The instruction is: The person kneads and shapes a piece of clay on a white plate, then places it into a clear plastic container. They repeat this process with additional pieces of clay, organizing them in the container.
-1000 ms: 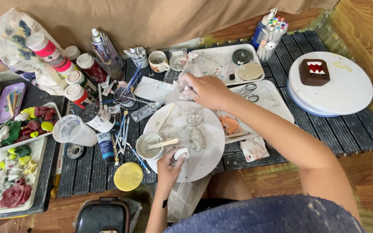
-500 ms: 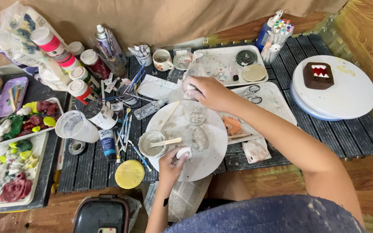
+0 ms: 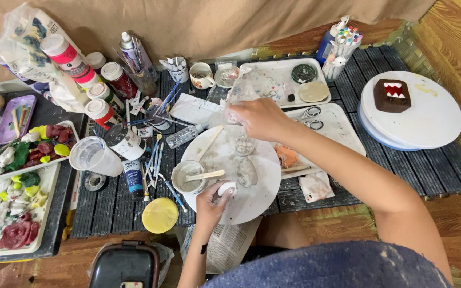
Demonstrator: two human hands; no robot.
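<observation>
My left hand rests on the front edge of a round white plate and grips a small white round piece. Beside it on the plate stands a small cup of white paste with a wooden stick lying across it. My right hand is raised over the plate's far side, holding up a clear plastic bag. Below that hand sit a small clear cup and a grey-white lump.
Paint bottles, brushes and a clear measuring cup crowd the left. Trays of coloured clay shapes sit far left. A white turntable with a brown block figure stands right. White trays hold scissors. A yellow disc lies near the front.
My right hand has lifted the clear bag slightly higher over the plate. My left hand stays on the small white piece.
</observation>
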